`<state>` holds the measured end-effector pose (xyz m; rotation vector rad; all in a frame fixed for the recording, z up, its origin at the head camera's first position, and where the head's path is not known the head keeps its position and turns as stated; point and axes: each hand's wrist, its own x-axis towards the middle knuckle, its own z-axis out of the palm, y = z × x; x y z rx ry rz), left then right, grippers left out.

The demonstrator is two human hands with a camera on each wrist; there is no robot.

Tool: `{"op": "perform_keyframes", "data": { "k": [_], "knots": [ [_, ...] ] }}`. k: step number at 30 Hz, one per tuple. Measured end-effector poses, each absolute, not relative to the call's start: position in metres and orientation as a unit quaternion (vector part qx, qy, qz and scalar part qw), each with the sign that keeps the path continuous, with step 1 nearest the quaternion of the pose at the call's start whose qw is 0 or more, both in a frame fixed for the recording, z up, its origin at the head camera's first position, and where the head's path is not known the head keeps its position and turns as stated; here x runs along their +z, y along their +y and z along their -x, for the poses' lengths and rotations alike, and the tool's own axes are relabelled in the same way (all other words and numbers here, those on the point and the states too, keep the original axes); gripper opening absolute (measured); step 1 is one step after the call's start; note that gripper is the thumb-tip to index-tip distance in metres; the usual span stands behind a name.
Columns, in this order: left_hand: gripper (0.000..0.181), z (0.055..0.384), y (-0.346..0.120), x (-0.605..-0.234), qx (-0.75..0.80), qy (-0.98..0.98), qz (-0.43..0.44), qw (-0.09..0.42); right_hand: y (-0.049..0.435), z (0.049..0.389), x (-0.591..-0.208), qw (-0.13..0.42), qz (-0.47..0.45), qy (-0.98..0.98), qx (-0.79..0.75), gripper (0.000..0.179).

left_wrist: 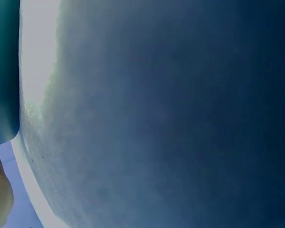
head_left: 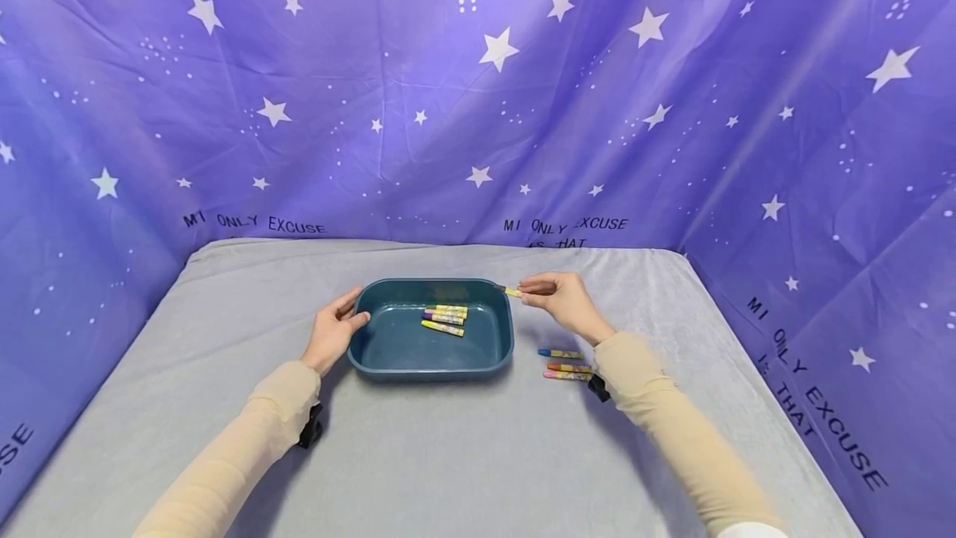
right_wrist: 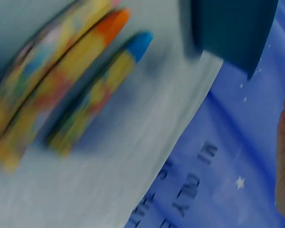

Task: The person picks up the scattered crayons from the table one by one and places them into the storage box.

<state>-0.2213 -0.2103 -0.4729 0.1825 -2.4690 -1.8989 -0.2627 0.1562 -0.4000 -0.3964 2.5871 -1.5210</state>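
Note:
A dark teal plastic basin [head_left: 396, 355] stands on the cloth-covered table, with several paper-wrapped crayons [head_left: 445, 319] lying inside, right of its middle. My left hand [head_left: 334, 330] grips the basin's left wall, thumb over the rim. Beside the far right corner of the rim, my right hand [head_left: 562, 299] pinches a crayon [head_left: 512, 292] between thumb and fingers. Below that hand, a blue crayon [head_left: 560, 353], an orange crayon [head_left: 569, 368] and a pink crayon [head_left: 566, 376] lie on the cloth. The right wrist view shows these three close up, slightly blurred.
Grey cloth [head_left: 448, 455] covers the table. Purple curtains [head_left: 418, 90] with white stars hang behind it and along both sides. A black band [head_left: 310, 426] shows at the left wrist, and another dark piece [head_left: 599, 388] sits under the right sleeve.

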Motion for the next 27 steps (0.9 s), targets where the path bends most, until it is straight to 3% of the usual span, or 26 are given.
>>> {"op": "perform_keyframes", "data": {
  "k": [20,27],
  "knots": [
    [0.056,0.221,-0.211,-0.473,-0.615,-0.786,-0.063,0.006,0.071,0.256,-0.419,0.087,0.166,0.835,-0.517,0.025],
    [0.056,0.221,-0.212,-0.475,-0.615,-0.787,-0.059,0.005,0.056,0.253,-0.428,0.068,0.176,0.858,-0.477,0.021]
  ]
}}
